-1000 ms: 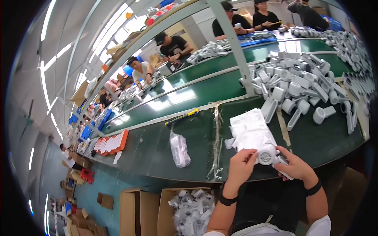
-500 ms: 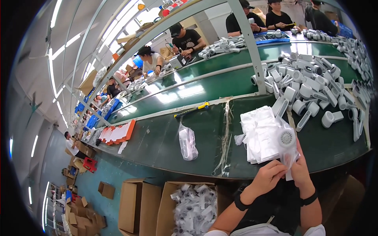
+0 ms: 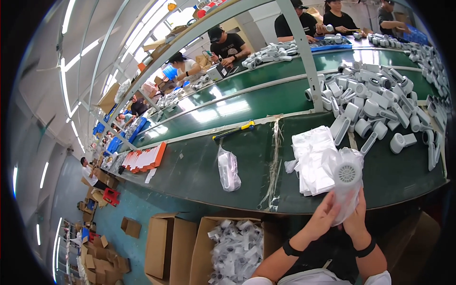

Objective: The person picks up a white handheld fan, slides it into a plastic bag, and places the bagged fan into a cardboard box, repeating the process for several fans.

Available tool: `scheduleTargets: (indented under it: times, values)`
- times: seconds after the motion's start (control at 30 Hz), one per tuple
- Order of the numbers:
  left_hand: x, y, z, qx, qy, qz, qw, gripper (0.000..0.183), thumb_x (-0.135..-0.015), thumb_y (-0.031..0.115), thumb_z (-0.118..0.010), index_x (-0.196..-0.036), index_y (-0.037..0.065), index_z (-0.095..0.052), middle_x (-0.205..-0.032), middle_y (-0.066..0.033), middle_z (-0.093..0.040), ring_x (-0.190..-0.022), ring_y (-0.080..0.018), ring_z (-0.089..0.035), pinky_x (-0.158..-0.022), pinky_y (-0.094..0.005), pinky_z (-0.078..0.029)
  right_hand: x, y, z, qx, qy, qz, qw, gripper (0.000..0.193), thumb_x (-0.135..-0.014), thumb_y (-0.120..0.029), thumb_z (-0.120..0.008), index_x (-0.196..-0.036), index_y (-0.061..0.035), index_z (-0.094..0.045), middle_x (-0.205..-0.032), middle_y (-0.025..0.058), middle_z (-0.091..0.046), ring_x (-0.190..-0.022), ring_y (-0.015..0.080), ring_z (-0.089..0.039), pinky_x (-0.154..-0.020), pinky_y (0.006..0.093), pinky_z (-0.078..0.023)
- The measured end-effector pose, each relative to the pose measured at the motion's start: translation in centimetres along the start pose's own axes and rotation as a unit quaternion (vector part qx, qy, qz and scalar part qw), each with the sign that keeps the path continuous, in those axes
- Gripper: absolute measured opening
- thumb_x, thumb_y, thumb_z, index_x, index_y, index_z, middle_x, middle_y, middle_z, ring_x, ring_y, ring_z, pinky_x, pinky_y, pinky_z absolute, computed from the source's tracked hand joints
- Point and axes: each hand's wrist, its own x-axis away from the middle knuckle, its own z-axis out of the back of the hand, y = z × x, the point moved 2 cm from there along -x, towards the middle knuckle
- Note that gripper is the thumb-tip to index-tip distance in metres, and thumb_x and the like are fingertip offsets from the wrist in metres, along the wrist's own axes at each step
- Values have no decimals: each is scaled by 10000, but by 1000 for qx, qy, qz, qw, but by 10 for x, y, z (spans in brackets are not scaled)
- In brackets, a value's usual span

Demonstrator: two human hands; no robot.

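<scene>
Between my hands is a white handheld fan (image 3: 347, 175) with a round grille, inside a clear plastic bag. My left hand (image 3: 324, 214) wraps its left side, and my right hand (image 3: 355, 213) closes round it from the right. Just beyond the fan lies a stack of white plastic bags (image 3: 313, 161) on the dark green bench. A large heap of unbagged white and grey fans (image 3: 380, 102) rises at the right. Farther left on the bench rests a bagged item (image 3: 228, 169), pinkish white, beneath a yellow and black tool (image 3: 233, 129).
An open carton (image 3: 202, 251) of bagged fans stands below the bench edge, beside another brown carton (image 3: 159, 247). Orange boxes (image 3: 145, 159) sit at the bench's left end. A metal post (image 3: 306, 57) rises by the green conveyor (image 3: 256, 99), with co-workers seated beyond it.
My left hand has shifted from the bag's lower end up onto the fan's side. The bagged fan has come slightly nearer and more upright, its handle now inside the bag between both hands.
</scene>
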Motion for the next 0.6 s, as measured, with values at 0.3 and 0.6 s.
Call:
scheduleTargets:
  times: [0.3,0.6]
  values:
    - [18,14,32,240,-28,-26,970,573,-976,220,-604,-1469,132,-326,-1312,-59,-549,-1109,-202,-597,-870,-381,-523,-7,2,6,149,65,183,970,105,-926,-44,-596,-1002,25,-619,-827,90,-569,-730,160,-551,-673,277,-441]
    - [70,82,89,-1,293,-226,929,470,-898,30,-662,-1330,1,-481,-1252,-94,-592,-1129,-217,-591,-977,-377,-478,-2,14,6,208,-73,266,938,76,-817,-13,-698,-892,-6,-686,-678,98,-610,-564,186,-573,-523,271,-420]
